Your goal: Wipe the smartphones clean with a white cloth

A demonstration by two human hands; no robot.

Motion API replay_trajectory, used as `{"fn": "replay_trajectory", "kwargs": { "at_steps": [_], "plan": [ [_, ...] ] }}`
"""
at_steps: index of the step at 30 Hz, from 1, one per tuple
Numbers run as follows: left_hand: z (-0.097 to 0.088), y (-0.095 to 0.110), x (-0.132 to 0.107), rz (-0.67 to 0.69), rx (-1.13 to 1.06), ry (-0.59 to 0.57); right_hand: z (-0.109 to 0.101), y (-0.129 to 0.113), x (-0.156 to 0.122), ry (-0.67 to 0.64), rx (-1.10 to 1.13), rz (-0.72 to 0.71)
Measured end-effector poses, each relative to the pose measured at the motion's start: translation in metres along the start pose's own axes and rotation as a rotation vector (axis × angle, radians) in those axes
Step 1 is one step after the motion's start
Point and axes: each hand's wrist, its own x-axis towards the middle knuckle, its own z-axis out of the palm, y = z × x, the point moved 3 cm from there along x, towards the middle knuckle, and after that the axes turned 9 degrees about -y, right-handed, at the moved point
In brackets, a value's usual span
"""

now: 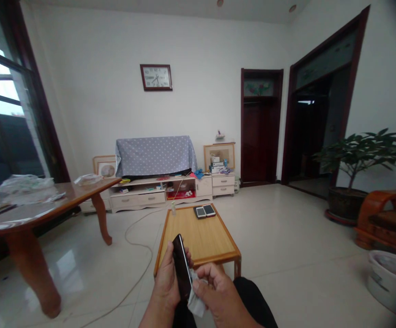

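Note:
My left hand (165,278) is wrapped round a dark phone (182,266), held upright and edge-on near the bottom of the view. My right hand (218,291) pinches a small white cloth (195,298) pressed against the phone's lower side. Both hands hover just in front of the near edge of a low wooden table (198,239). Two more phones (205,211) lie side by side at the table's far end.
A larger wooden table (30,214) with papers stands at the left. A white cable (132,241) snakes over the tiled floor. A cabinet with a covered TV (155,157) lines the far wall. A potted plant (358,168), a wooden chair (389,218) and a basin (394,278) stand at the right.

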Motion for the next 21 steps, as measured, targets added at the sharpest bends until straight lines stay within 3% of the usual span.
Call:
{"fn": "replay_trajectory", "kwargs": {
  "at_steps": [3, 6, 11, 16, 21],
  "plan": [
    [-0.008, -0.002, 0.007, 0.026, 0.043, -0.064, 0.006, 0.001, -0.005, 0.023, -0.143, -0.070],
    [-0.011, -0.009, 0.012, -0.044, 0.043, -0.136, 0.014, 0.010, -0.009, -0.004, -0.396, -0.208],
    [-0.011, -0.021, 0.013, -0.061, -0.122, -0.331, 0.023, 0.022, -0.010, -0.083, -0.601, -0.399],
    [-0.006, -0.026, 0.006, -0.049, -0.194, -0.507, 0.021, 0.007, -0.016, -0.108, -0.823, -0.504],
    [0.010, -0.033, -0.001, -0.114, -0.115, -0.495, 0.025, -0.003, -0.023, -0.249, -1.081, -0.684]
  ]
}}
